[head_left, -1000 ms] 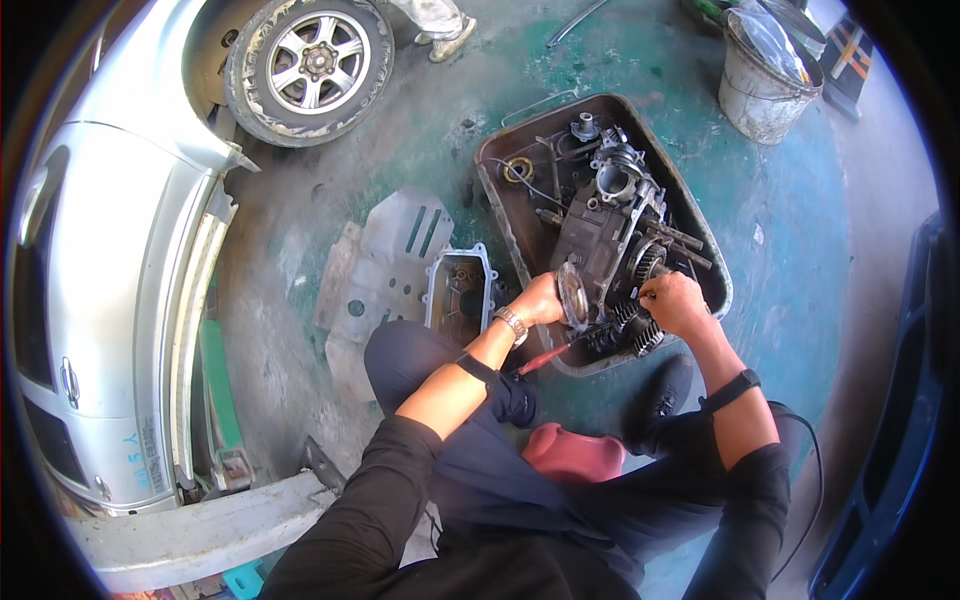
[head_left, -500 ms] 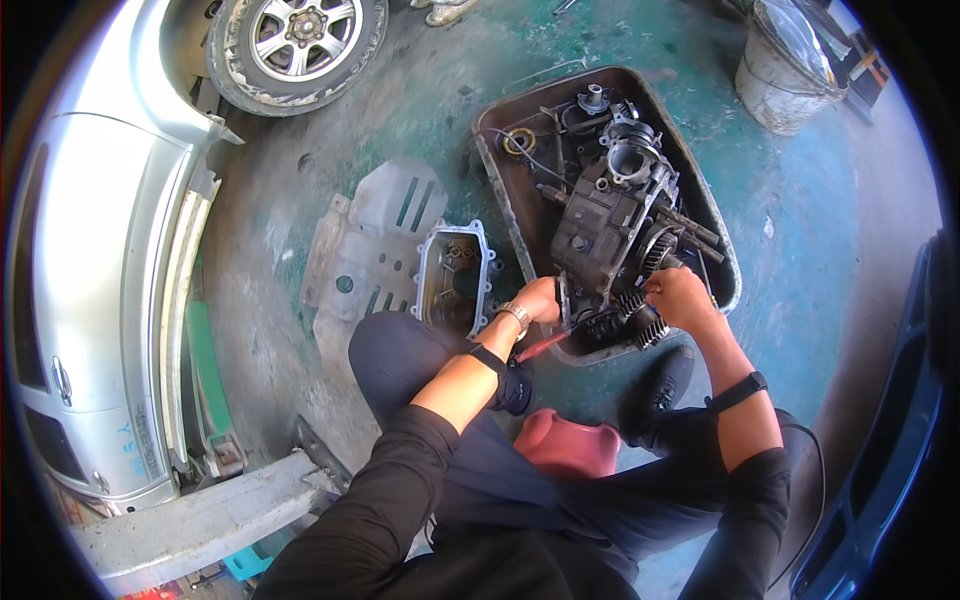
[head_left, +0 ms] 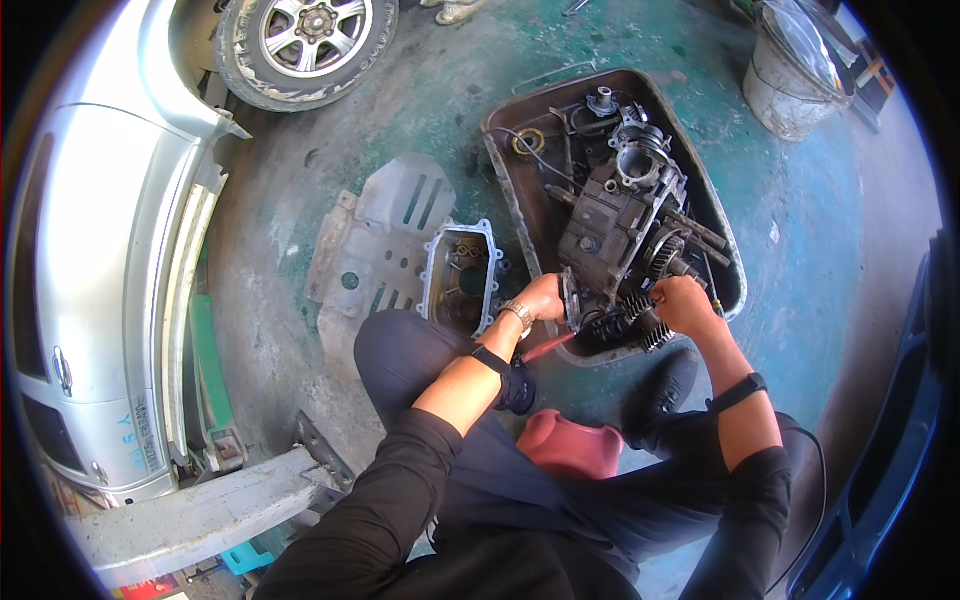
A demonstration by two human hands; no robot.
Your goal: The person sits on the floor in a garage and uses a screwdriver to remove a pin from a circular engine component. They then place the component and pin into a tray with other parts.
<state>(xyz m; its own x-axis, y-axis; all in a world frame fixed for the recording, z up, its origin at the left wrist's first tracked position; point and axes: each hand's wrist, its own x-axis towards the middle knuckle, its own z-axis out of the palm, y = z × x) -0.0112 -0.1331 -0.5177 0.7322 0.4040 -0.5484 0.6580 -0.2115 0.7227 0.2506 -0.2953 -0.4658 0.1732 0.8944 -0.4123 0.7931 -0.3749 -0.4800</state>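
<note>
A dark gearbox (head_left: 598, 235) lies in a brown, grimy tub (head_left: 731, 225) ahead of me, its housing uppermost. My left hand (head_left: 543, 297), with a metal watch on the wrist, is closed round a flat, dark metal part (head_left: 571, 300) at the tub's near-left edge; its fingertips are hidden. On the right, my right hand (head_left: 685, 305) is curled with the fingers pinched at a gear shaft (head_left: 637, 308) carrying toothed gears. Another toothed gear (head_left: 664, 255) sits just beyond that hand. A red handle-like strip (head_left: 546, 348) slants below my left hand.
Left of the tub stand an open metal housing (head_left: 490, 262) and a slotted metal plate (head_left: 400, 195). A red plastic stool (head_left: 568, 445) is between my legs. A silver vehicle (head_left: 110, 290), a loose-looking wheel (head_left: 315, 30), a dirty bucket (head_left: 790, 80) and a grey beam (head_left: 200, 515) surround the spot.
The view has shifted slightly, moving the tub and floor items a little to the right. The flat metal part by my left hand shows more of its face; my right hand stays at the gears.
</note>
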